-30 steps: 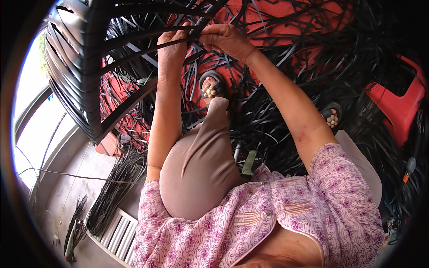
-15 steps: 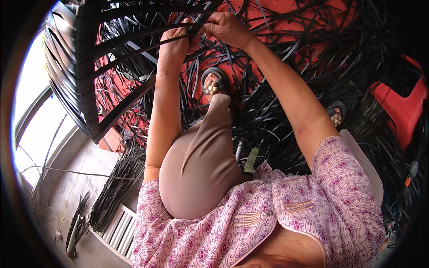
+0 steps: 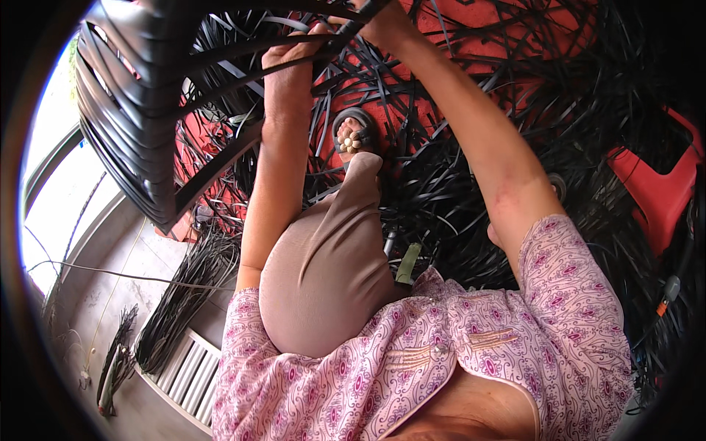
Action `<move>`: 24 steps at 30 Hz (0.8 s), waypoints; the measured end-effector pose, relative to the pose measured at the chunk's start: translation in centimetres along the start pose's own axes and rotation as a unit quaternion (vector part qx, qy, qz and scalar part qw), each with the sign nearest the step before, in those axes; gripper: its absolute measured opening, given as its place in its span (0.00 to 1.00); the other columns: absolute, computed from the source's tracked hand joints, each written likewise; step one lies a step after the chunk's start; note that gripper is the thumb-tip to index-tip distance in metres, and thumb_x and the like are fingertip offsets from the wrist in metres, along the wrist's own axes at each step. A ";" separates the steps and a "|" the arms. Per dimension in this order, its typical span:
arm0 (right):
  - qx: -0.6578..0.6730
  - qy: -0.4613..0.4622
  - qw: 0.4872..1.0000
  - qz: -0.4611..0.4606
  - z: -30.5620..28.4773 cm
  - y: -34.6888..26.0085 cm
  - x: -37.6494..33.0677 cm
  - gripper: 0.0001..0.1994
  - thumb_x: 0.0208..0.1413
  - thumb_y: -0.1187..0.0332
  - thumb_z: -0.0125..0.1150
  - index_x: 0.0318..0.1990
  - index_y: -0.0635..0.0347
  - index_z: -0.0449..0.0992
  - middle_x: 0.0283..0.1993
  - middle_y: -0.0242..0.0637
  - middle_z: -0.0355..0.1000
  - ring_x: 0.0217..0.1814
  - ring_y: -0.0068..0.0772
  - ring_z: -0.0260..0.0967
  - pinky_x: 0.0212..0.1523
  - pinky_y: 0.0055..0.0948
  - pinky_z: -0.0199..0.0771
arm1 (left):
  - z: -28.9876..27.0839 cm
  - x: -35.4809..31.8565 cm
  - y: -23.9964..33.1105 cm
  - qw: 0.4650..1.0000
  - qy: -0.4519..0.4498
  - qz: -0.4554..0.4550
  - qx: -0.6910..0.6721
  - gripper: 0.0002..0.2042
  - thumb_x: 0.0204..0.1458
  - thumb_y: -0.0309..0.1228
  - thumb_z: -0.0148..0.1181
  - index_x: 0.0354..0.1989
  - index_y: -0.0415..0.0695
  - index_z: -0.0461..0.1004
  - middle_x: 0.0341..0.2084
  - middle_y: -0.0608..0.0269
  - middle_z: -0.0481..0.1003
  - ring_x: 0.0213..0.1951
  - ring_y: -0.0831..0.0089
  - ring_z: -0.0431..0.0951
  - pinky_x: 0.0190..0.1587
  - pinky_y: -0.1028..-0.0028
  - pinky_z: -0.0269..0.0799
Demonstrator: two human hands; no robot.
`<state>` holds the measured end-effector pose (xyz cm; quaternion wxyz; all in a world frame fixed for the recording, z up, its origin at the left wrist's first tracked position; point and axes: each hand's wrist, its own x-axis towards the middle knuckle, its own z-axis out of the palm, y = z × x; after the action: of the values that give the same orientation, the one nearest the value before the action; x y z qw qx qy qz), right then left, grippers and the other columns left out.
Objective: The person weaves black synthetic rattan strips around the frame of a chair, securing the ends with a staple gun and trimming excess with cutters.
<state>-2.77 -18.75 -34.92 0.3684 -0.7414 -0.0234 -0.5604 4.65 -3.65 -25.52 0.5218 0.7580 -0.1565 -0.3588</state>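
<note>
Head view: the black frame wrapped in flat, glossy plastic strips stands at upper left, cut off by the top edge — its thick wrapped side has its long axis running top to bottom, with a pointed corner downward. From that side, slim black plastic bands stretch rightward to a dark bar slanting up to the right. The bare left hand is behind the bands, its fingertips by the bar; the bare right hand meets the bar higher up — whether either pinches anything, I cannot tell.
</note>
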 end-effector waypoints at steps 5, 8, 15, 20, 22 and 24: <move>0.241 -0.097 0.728 0.634 -2.2 -9.7 -0.8 0.08 0.55 0.68 0.64 0.36 0.64 0.79 0.29 0.32 0.77 0.32 0.18 0.72 0.27 0.20 0.69 | 0.5 -2.7 0.0 0.980 0.054 0.192 0.023 0.04 0.55 0.25 0.61 0.32 0.38 0.81 0.27 0.67 0.78 0.28 0.82 0.74 0.35 0.79 0.69; 0.286 -0.092 0.698 0.650 -2.7 -12.3 1.7 0.12 0.56 0.68 0.61 0.44 0.68 0.77 0.35 0.35 0.78 0.37 0.24 0.77 0.40 0.22 0.76 | 0.6 -3.6 0.4 0.967 0.074 0.235 0.065 0.07 0.60 0.25 0.56 0.38 0.35 0.80 0.29 0.67 0.78 0.34 0.82 0.77 0.41 0.81 0.71; 0.460 0.000 0.555 0.694 -3.5 -11.8 2.4 0.13 0.59 0.66 0.56 0.43 0.67 0.77 0.40 0.38 0.78 0.42 0.31 0.78 0.43 0.29 0.79 | 1.4 -6.2 -1.0 0.910 0.123 0.380 0.109 0.04 0.52 0.17 0.62 0.35 0.37 0.79 0.32 0.63 0.79 0.34 0.77 0.78 0.42 0.78 0.73; 0.417 -0.058 0.585 0.693 -3.8 -11.3 3.2 0.10 0.54 0.61 0.67 0.35 0.58 0.80 0.31 0.28 0.76 0.30 0.14 0.72 0.33 0.15 0.71 | 1.6 -6.9 -0.4 0.828 0.053 0.478 0.288 0.13 0.41 0.18 0.64 0.36 0.46 0.82 0.32 0.66 0.79 0.34 0.69 0.79 0.36 0.72 0.72; 0.386 -0.098 0.610 0.685 -3.7 -11.0 2.8 0.10 0.53 0.61 0.68 0.35 0.58 0.80 0.30 0.28 0.76 0.30 0.14 0.72 0.32 0.14 0.70 | 1.5 -6.7 -0.5 0.774 0.041 0.541 0.327 0.14 0.38 0.20 0.63 0.36 0.48 0.81 0.32 0.70 0.79 0.32 0.72 0.78 0.36 0.73 0.69; 0.355 -0.111 0.631 0.681 -3.2 -10.3 1.6 0.10 0.52 0.65 0.69 0.36 0.61 0.80 0.31 0.30 0.78 0.32 0.16 0.74 0.34 0.16 0.72 | 1.4 -6.4 -0.5 0.743 0.032 0.558 0.368 0.14 0.38 0.21 0.63 0.36 0.48 0.80 0.32 0.71 0.79 0.32 0.72 0.77 0.36 0.73 0.68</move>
<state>-9.42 -13.74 -27.93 0.8746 -0.4152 0.2501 -0.0127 -0.86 -0.44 -23.81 0.3142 0.6795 -0.6544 0.1066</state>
